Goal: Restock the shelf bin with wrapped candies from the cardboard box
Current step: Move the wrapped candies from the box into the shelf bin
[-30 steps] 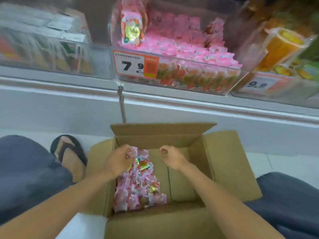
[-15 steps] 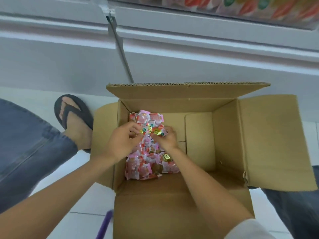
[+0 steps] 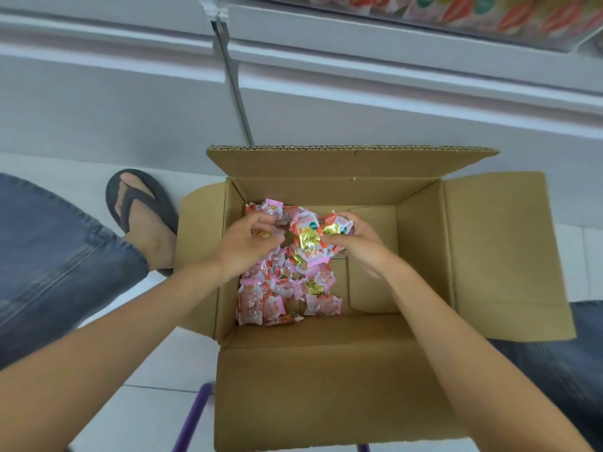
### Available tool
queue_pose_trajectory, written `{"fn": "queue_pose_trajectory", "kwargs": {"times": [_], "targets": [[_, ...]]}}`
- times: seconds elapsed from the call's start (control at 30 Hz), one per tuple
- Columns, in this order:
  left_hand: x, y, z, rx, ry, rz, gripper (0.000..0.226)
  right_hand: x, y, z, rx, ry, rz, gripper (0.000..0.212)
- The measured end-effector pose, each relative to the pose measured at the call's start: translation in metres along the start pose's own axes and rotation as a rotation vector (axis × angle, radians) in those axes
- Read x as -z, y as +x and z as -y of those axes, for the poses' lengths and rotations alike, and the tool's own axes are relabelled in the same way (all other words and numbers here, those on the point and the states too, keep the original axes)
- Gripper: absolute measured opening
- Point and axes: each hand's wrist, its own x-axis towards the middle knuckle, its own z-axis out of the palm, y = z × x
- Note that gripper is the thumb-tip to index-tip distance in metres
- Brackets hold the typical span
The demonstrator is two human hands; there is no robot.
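Observation:
An open cardboard box (image 3: 421,230) stands on the floor with its flaps spread. Several pink and gold wrapped candies (image 3: 277,295) lie in a pile along its left inner side. My left hand (image 3: 248,243) reaches into the pile with curled fingers around some candies. My right hand (image 3: 355,243) grips a bunch of candies (image 3: 313,236) just above the pile. The shelf bin (image 3: 456,17) with candies shows only as a strip at the top right.
The white shelf base (image 3: 326,102) runs behind the box, with a metal rod (image 3: 233,89) slanting down it. A foot in a dark sandal (image 3: 143,216) and a denim-clad knee (image 3: 49,256) sit left of the box. A purple bar (image 3: 192,419) lies below.
The view dropped from the shelf bins to the box. Both hands went down into the candy pile, and the right hand has since lifted a bunch of candies.

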Motion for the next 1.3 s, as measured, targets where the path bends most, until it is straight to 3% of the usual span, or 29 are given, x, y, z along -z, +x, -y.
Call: {"fn": "queue_pose_trajectory", "kwargs": {"times": [0.07,0.13,0.2,0.33,0.5,0.6,0.77,0.83,0.93,1.1,1.3], "targets": [[-0.006,-0.005,-0.011,0.144,-0.194,0.184,0.074,-0.001,-0.018,0.016,0.026,0.034,0.127,0.048],[-0.008,-0.010,-0.018,0.239,-0.442,0.304,0.088,-0.007,-0.035,0.031,0.059,0.020,0.243,0.048],[-0.006,-0.012,-0.022,0.231,-0.568,0.321,0.081,-0.012,-0.048,0.042,0.107,-0.017,0.262,0.046],[0.003,-0.021,-0.036,0.136,-0.553,0.240,0.054,-0.011,-0.069,0.056,0.166,-0.030,0.137,0.037],[0.006,-0.030,-0.048,0.074,-0.656,0.154,0.047,-0.009,-0.090,0.077,0.268,-0.051,0.005,0.010],[0.003,-0.034,-0.057,0.071,-0.831,0.089,0.048,-0.003,-0.097,0.089,0.324,0.030,-0.093,0.010],[0.004,-0.039,-0.068,0.030,-0.842,-0.019,0.044,0.002,-0.105,0.101,0.428,-0.027,-0.264,0.010],[0.005,-0.040,-0.070,0.022,-0.902,-0.054,0.045,-0.001,-0.109,0.106,0.404,0.101,-0.248,0.009],[0.001,-0.042,-0.074,0.074,-1.100,-0.027,0.030,-0.023,-0.114,0.102,0.260,0.306,-0.077,0.018],[-0.003,-0.043,-0.083,0.135,-1.207,0.059,0.013,-0.050,-0.106,0.078,0.178,0.153,-0.123,0.019],[0.008,-0.040,-0.085,0.099,-1.181,0.083,0.037,-0.036,-0.107,0.091,0.296,0.153,-0.195,0.026]]}}
